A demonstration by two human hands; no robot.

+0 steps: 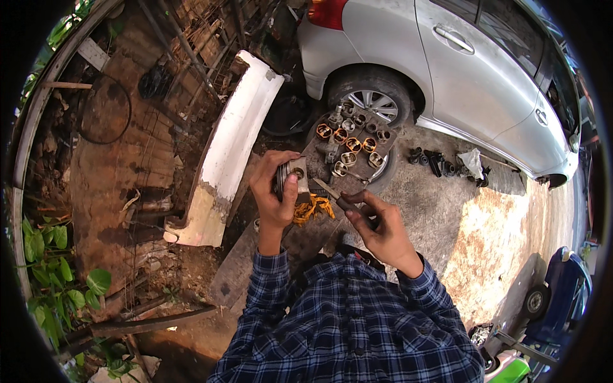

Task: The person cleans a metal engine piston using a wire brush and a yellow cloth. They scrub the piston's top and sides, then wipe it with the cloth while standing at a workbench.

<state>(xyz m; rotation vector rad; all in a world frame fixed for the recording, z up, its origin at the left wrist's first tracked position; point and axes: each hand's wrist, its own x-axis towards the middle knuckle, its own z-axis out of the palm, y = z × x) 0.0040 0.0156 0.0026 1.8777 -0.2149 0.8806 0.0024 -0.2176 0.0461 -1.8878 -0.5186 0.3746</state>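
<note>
"How do we expect the piston (302, 191) to handle?"

"Stiff and fairly weighty, we judge, perhaps slick if oily; we best grip it round its sides, sparing the grooved end."

"Where do we have it?"

"Raised before our chest, in our left hand (271, 195), fingers wrapped round it, thumb across its near side. Our right hand's (384, 231) fingers pinch a knife (327, 189), blade angled toward the piston."

"And its look?"

"Dull silvery grey, squat, dark-banded at its left end, a round hole in its side. Similar pistons (353, 145) stand beyond."

Sunlit ground (490, 233), bowed edges, rim perhaps soft
</note>
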